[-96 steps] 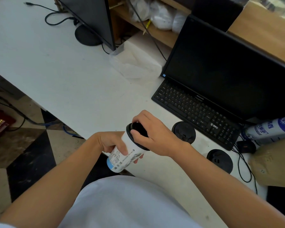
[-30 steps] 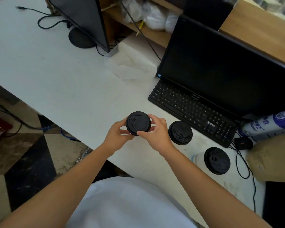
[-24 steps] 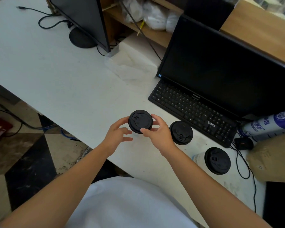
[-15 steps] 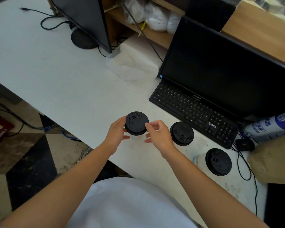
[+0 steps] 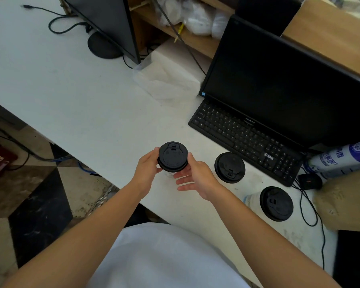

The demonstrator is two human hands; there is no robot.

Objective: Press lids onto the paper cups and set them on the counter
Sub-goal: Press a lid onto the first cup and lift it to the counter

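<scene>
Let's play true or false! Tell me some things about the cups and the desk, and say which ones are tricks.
1. Three cups have black lids on: the held cup, the middle cup and the near cup. True.
2. The left hand grips the held cup. True.
3. The right hand is wrapped tight round the held cup. False: its fingers stretch out straight, and only the thumb touches the lid's edge.
4. The keyboard is white. False: it is black.
5. The big screen shows a cartoon. False: it is dark.
</scene>
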